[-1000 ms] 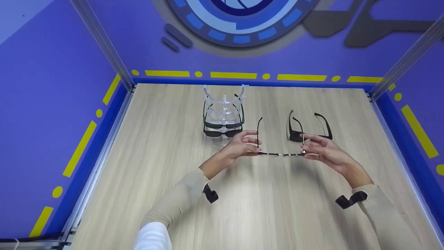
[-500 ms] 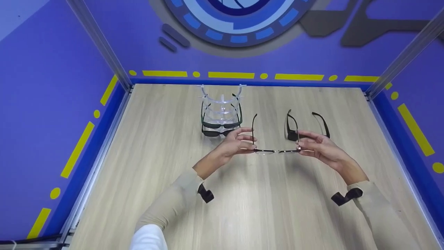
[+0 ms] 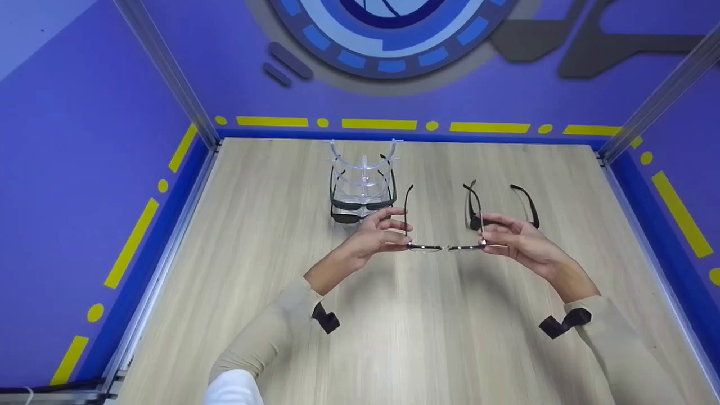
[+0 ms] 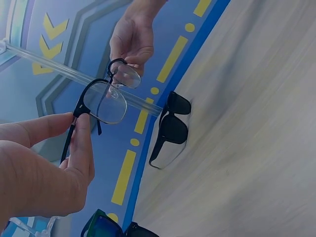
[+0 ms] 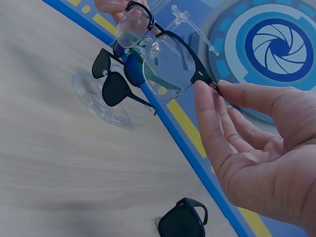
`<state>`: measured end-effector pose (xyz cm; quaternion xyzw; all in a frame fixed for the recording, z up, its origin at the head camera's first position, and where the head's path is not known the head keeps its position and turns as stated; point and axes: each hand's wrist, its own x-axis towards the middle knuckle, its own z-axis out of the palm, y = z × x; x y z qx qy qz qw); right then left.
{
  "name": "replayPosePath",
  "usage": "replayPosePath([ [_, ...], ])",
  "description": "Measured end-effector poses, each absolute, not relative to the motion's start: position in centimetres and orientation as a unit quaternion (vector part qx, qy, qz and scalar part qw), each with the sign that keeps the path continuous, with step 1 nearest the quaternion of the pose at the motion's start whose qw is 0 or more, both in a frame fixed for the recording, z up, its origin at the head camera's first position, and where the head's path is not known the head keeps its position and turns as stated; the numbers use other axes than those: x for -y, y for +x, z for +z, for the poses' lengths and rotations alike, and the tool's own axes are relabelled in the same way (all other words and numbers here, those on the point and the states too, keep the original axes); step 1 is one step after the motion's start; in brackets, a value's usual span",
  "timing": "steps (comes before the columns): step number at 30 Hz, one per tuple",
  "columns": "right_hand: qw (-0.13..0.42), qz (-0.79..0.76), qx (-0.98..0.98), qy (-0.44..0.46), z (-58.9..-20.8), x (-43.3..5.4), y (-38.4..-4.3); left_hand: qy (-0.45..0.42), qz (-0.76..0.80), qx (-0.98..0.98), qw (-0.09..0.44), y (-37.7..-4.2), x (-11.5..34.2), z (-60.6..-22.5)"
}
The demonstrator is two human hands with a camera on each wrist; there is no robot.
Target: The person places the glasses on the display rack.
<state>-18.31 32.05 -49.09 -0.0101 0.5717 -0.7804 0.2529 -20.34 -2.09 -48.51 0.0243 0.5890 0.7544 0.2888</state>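
Observation:
A pair of clear-lensed eyeglasses [image 3: 426, 247] with black upper rims is held above the table, its temples unfolded and pointing away. My left hand [image 3: 374, 236] pinches it near the left hinge, between thumb and fingers. At the other hinge my right hand [image 3: 520, 243] pinches it the same way. Beyond the left hand stands a clear plastic display rack [image 3: 364, 164]. It carries green-framed sunglasses [image 5: 133, 69] above and black sunglasses [image 5: 114, 89] below; the left hand partly hides the lower pair. Another pair of black sunglasses [image 4: 175, 118] lies on the table behind the right hand.
The wood-grain table [image 3: 270, 225] is bounded by a blue back wall [image 3: 388, 101] and side walls with yellow markings. Metal posts [image 3: 174, 73] stand at the back corners.
Both hands have shifted slightly left with the eyeglasses, the left hand more than the right. It now covers part of the lower sunglasses on the rack. The grip looks unchanged.

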Motion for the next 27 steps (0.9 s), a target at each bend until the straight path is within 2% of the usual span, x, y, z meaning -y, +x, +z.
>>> replayPosePath([
  [27, 0.266, -0.768, -0.582, -0.017, -47.8, -28.0, -19.2, 0.024, 0.763, -0.590, 0.263, -19.7, 6.1, -47.2],
])
